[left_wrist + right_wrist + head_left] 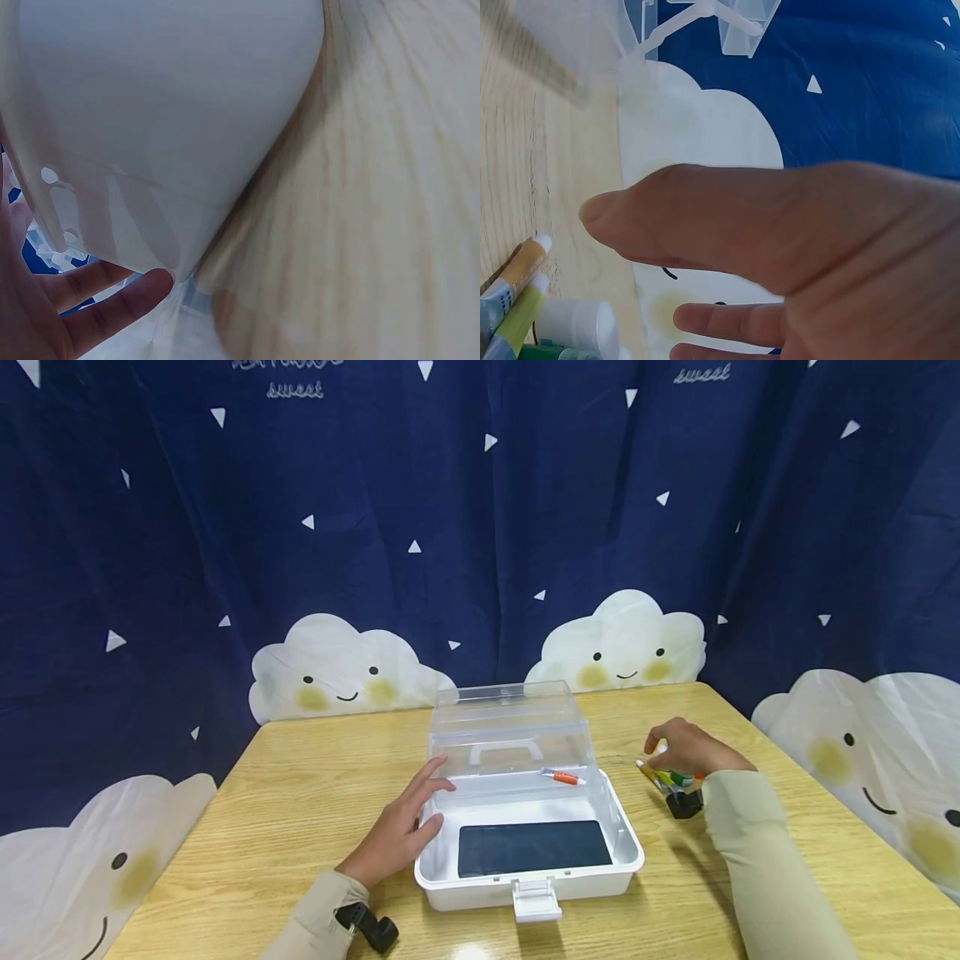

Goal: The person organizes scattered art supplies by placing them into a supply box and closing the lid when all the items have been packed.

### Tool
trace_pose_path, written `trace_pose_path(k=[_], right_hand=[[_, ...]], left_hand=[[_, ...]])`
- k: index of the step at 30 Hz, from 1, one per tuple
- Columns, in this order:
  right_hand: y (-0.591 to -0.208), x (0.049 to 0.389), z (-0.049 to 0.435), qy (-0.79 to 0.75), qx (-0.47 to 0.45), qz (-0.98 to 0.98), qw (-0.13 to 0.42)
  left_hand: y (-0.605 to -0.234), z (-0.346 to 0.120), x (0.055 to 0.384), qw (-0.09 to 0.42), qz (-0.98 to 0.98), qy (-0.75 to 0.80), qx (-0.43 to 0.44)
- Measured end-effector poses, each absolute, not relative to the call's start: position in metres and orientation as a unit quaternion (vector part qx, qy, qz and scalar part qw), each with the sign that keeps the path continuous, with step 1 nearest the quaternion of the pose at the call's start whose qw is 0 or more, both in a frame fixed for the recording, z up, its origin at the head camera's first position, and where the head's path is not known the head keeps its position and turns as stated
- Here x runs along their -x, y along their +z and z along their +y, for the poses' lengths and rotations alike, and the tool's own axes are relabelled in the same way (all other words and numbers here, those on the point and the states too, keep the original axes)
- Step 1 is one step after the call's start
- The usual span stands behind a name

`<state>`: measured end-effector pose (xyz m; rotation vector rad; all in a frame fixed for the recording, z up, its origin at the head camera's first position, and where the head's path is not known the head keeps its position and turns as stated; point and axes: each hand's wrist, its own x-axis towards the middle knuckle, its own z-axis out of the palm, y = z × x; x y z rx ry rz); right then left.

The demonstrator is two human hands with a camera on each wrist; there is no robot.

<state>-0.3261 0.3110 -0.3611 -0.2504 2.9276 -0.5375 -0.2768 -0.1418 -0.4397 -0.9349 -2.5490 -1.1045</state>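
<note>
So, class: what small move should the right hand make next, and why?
Probably lower the right hand and pinch the ochre tube: the hand's fingers hold nothing and hover near it, the box is open with an orange tube already at its back, and the left hand rests against the box's left side.

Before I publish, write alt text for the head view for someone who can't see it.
A person's right hand hovers by colourful tubes on a wooden table; the left hand is at the left side of an open, clear-lidded white box with an orange tube near its back. Behind hangs a dark blue curtain with smiling clouds.
</note>
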Motion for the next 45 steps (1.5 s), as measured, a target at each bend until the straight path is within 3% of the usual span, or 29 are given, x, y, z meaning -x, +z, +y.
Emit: trace_pose_path(k=[45], right_hand=[[-0.382, 0.33, 0.319, -0.195, 0.073, 0.974, 0.093]], left_hand=[[-0.438, -0.141, 0.276, 0.104, -0.865, -0.375, 0.316]])
